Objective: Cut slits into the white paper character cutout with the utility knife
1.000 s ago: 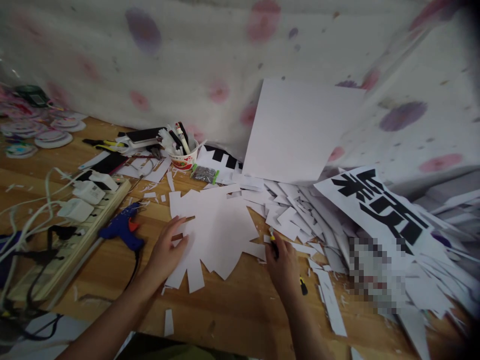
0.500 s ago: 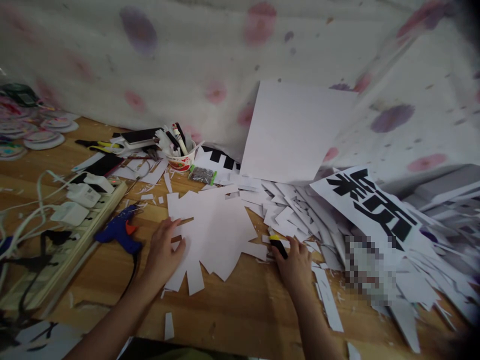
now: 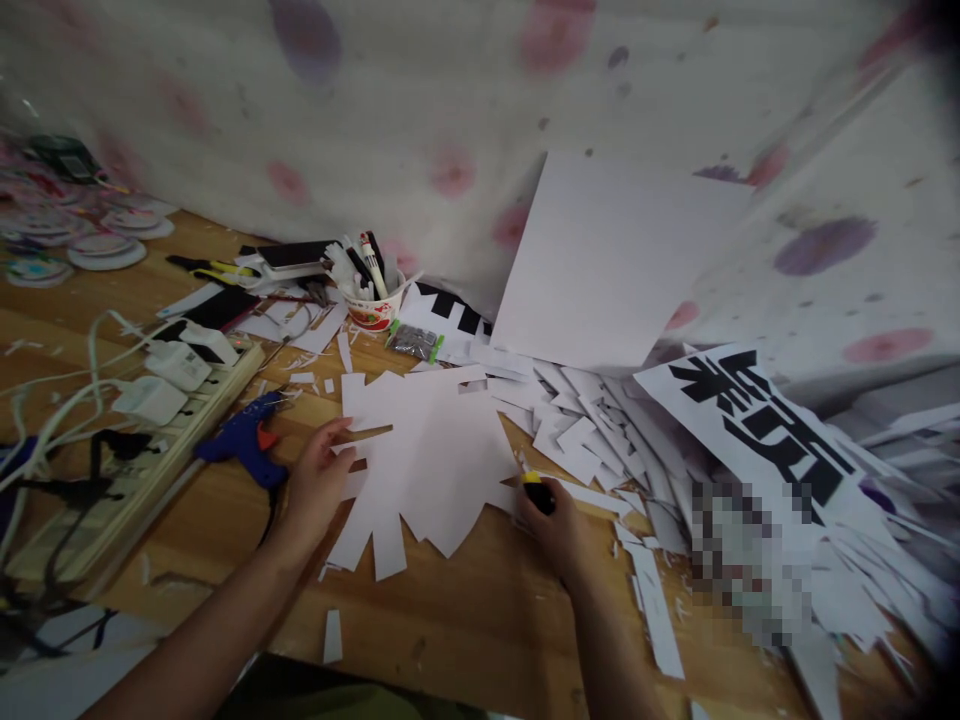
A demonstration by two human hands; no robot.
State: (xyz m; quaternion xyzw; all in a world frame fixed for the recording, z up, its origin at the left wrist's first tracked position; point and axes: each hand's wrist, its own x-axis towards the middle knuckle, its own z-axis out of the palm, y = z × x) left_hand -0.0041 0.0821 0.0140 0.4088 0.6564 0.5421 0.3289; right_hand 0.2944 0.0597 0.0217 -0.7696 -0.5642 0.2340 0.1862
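A white sheet of paper (image 3: 435, 450) with notched, jagged edges lies flat on the wooden table (image 3: 465, 620). My left hand (image 3: 319, 485) presses down on the sheet's left edge, fingers curled over the cut tabs. My right hand (image 3: 555, 530) is closed around a black and yellow utility knife (image 3: 537, 492), whose tip sits at the sheet's right edge.
A heap of white paper offcuts (image 3: 600, 430) and a printed sheet with black characters (image 3: 757, 420) lie to the right. A blank white sheet (image 3: 615, 260) leans on the wall. A blue glue gun (image 3: 244, 440), power strip with chargers (image 3: 150, 400) and pen cup (image 3: 371, 305) sit left.
My right hand with the knife has shifted left, up to the sheet's right edge. My left hand stays on the sheet's left edge. The view has drifted slightly.
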